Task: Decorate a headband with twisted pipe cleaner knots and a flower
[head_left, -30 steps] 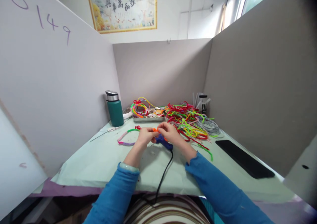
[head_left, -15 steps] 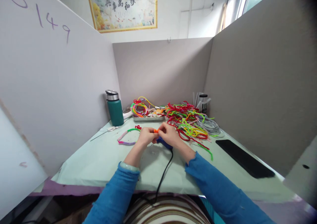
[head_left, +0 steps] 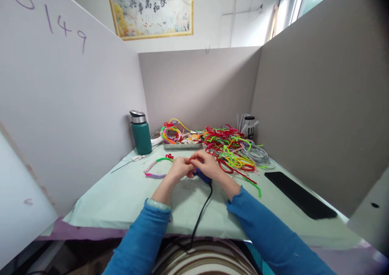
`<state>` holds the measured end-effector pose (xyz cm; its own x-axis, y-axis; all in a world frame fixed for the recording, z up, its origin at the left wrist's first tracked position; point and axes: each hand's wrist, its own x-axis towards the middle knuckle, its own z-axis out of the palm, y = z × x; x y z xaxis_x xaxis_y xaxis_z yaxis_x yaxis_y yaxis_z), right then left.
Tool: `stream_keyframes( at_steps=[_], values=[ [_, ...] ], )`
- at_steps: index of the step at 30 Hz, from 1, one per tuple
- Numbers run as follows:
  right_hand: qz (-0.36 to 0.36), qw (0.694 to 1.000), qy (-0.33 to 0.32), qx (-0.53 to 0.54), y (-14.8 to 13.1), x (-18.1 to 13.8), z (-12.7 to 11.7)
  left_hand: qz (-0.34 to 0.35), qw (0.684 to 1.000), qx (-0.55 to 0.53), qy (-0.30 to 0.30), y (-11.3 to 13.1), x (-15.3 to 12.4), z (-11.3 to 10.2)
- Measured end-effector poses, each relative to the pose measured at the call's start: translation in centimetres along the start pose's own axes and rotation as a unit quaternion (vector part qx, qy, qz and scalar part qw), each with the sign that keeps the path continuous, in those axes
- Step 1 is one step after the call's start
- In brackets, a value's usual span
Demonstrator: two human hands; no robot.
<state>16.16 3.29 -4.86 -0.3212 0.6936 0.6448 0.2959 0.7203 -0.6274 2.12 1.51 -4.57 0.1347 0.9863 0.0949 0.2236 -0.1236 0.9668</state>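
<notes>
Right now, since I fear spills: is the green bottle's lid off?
No, the green bottle stands upright with its silver lid on.

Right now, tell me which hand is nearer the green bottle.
Left. The left hand is right of the green bottle, closer to the person; the right hand lies farther right, beside the pipe-cleaner pile.

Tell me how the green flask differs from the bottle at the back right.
The flask is green with a silver lid; the bottle is pale with a black cap. The flask stands by the left wall, the bottle in the right corner. The flask looks taller than the bottle. Both stand upright.
</notes>
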Motion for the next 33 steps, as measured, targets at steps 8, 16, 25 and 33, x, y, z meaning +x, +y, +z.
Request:
stream_keyframes(
  at_steps=[8, 16, 25, 33],
  values=[
    [0.029, 0.999, -0.023, -0.014, 0.6, 0.1, 0.0, 0.004, 1.000, 0.023, -0.001, -0.6, 0.5, -0.1],
    [0.060, 0.995, -0.048, 0.063, 0.6, 0.2, 0.1, 0.002, 1.000, 0.011, 0.001, 0.0, 0.1, -0.2],
    [0.087, 0.986, -0.025, 0.140, 0.5, 0.3, 0.1, -0.004, 0.999, -0.030, 0.015, 0.5, -0.1, -0.4],
    [0.139, 0.976, 0.029, 0.164, 0.4, 0.3, -0.1, -0.017, 0.992, -0.119, 0.036, 0.4, 0.0, -1.0]
  ],
)
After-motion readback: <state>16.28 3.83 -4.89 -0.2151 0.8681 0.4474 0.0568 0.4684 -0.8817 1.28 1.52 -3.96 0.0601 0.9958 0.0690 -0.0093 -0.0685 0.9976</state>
